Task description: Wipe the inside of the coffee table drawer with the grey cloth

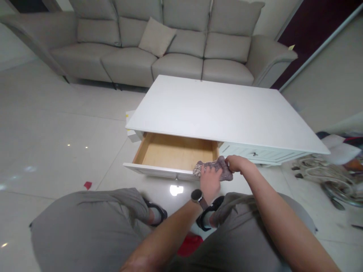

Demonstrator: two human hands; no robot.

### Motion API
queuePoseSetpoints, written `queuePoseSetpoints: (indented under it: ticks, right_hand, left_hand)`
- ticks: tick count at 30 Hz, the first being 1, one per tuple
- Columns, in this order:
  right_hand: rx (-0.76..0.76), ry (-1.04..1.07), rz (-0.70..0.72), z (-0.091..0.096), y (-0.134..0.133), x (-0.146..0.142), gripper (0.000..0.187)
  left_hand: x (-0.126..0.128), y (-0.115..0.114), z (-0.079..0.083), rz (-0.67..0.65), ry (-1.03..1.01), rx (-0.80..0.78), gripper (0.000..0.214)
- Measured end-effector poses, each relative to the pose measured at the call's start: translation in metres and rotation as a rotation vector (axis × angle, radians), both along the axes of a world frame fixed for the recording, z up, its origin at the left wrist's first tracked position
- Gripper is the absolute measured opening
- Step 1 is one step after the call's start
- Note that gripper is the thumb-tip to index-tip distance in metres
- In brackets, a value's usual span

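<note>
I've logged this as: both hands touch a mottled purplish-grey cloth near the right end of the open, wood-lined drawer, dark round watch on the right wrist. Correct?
Not quite: the head view shows the dark round watch on the left wrist. The rest stands: the left hand and right hand touch the purplish-grey cloth near the right end of the open, wood-lined drawer.

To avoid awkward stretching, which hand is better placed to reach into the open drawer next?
Probably the left hand: it is on the cloth by the drawer front; the right hand is farther right.
</note>
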State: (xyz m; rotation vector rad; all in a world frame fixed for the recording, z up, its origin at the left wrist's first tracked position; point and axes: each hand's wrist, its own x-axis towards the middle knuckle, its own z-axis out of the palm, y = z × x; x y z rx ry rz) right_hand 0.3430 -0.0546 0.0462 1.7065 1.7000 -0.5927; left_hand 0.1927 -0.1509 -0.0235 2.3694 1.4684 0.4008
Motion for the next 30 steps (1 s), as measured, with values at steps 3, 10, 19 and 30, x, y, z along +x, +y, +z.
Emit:
queuePoseSetpoints:
  ticks: [3,10,19,30]
  right_hand:
    - [-0.015,0.035,-0.025,0.001,0.0,0.003,0.055]
    - [0.045,0.06,-0.05,0.003,-0.001,0.008,0.056]
    - [0.059,0.086,-0.046,0.023,-0.01,0.007,0.049]
    - [0.064,0.112,-0.042,0.024,-0.01,0.013,0.041]
  left_hand:
    - [0.012,-0.002,-0.007,-0.008,0.013,0.045,0.045]
    - [-0.065,0.009,-0.005,0.022,0.151,0.04,0.045]
    - [-0.133,0.017,-0.002,0.137,0.26,0.021,0.044]
    - [-0.13,-0.006,-0.001,0.164,0.266,-0.031,0.045]
